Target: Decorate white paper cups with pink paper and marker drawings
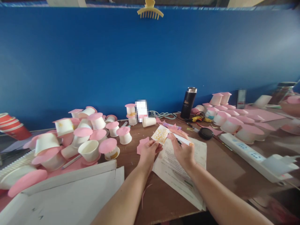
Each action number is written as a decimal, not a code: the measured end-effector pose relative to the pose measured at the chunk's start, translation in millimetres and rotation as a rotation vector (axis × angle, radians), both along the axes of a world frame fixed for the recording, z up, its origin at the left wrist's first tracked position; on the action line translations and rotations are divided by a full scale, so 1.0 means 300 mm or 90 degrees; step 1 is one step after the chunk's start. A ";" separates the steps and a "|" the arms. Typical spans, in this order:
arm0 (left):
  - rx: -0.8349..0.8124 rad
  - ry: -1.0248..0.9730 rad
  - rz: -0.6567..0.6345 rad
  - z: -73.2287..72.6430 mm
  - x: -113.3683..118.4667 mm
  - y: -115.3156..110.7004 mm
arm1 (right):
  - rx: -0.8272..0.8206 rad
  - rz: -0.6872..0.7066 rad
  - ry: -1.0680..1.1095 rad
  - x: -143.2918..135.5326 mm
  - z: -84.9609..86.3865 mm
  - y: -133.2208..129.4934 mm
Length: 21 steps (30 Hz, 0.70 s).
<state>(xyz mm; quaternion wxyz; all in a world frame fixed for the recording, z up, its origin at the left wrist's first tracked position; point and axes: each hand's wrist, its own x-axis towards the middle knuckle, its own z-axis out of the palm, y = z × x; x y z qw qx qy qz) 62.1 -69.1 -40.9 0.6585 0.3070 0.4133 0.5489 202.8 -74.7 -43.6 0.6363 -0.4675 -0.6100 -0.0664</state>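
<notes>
My left hand (150, 151) holds a small white paper cup (159, 134) by its near edge, with fingers pinched on it. Uneven yellow strokes cover the cup's side. In my right hand (185, 153) is a white marker (181, 138) with an orange end, its other end pointing at the cup. Whether the tip touches the cup is too small to tell. Below both hands lies a printed sheet of paper (180, 175). A pink paper scrap (142, 145) rests just left of my left hand.
Many white cups with pink paper discs (98, 122) crowd the left; more cups (249, 132) stand at right. A black thermos (188, 103), a round black lid (206, 133) and a power strip (248, 153) are on the right. A white board (70, 193) lies front left.
</notes>
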 end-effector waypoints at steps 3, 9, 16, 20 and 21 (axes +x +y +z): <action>0.029 0.032 -0.008 -0.004 0.002 -0.001 | 0.000 -0.010 -0.004 0.002 0.000 0.003; 0.071 0.080 -0.019 -0.008 -0.002 -0.004 | -0.027 0.003 -0.011 0.001 0.005 -0.003; 0.062 0.098 -0.010 -0.007 -0.001 -0.001 | -0.056 0.002 0.003 0.000 0.011 -0.008; 0.088 0.147 -0.016 -0.016 0.001 0.003 | -0.039 0.017 -0.004 0.004 0.010 -0.003; 0.101 0.163 -0.018 -0.019 0.000 0.003 | -0.039 0.017 -0.001 0.005 0.009 -0.001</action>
